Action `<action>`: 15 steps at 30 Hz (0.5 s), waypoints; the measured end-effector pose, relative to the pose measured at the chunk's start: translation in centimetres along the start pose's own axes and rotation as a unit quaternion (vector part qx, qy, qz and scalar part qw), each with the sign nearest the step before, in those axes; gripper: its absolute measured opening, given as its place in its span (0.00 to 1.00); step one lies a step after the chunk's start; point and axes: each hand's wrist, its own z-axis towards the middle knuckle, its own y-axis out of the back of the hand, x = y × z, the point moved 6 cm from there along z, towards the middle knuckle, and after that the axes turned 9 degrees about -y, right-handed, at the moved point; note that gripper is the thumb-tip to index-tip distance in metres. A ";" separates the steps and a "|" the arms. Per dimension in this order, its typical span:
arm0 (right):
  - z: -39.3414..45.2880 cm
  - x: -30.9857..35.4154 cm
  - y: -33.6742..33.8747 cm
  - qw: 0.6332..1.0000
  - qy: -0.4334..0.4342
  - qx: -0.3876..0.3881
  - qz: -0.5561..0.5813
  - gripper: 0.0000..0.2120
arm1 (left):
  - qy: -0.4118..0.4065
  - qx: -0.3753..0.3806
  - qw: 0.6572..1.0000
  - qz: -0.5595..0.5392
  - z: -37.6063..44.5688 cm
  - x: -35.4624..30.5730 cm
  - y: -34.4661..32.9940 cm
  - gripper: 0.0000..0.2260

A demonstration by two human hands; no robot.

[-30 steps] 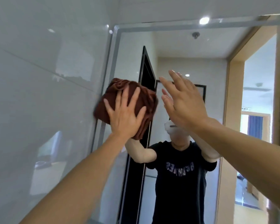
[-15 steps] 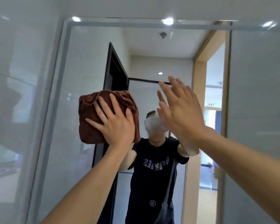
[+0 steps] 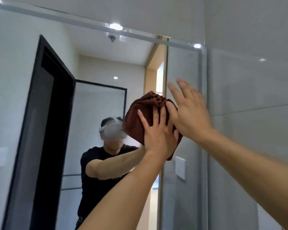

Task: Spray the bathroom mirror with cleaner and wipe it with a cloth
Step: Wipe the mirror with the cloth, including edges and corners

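Observation:
A bunched brown cloth (image 3: 145, 110) is pressed flat against the bathroom mirror (image 3: 93, 67) near its right side. My left hand (image 3: 158, 131) lies on the cloth with fingers spread and straight, pushing it onto the glass. My right hand (image 3: 189, 110) is raised just to the right of the cloth, fingers extended and open, holding nothing; its lower fingers overlap the cloth's right edge. No spray bottle is in view.
The mirror's metal frame (image 3: 202, 113) runs down the right, with glossy white wall tiles (image 3: 249, 97) beyond it. The mirror reflects a person in a black shirt, a dark door frame and a white wall plate (image 3: 180, 167).
My left hand has slid the cloth across the mirror from its left edge to its right side. The right hand stayed raised and open, and the cloth now sits beside it.

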 end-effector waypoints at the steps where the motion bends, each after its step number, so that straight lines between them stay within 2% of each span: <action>1: 0.0 -1.0 0.2 1.000 -0.007 0.002 -0.005 0.27 | -0.023 0.015 1.000 0.006 0.7 -1.4 -0.3 0.35; 4: 0.2 -3.2 0.9 1.000 -0.015 -0.008 -0.017 0.27 | -0.072 0.035 0.997 0.010 2.5 -4.9 -0.5 0.34; 9: 0.2 -5.8 1.9 0.999 -0.034 -0.016 -0.035 0.27 | -0.126 0.012 0.992 0.031 3.7 -8.9 0.3 0.35; 15: 0.2 -7.2 2.6 0.998 -0.045 -0.019 -0.041 0.27 | -0.224 -0.015 0.974 0.024 7.8 -6.0 0.4 0.32</action>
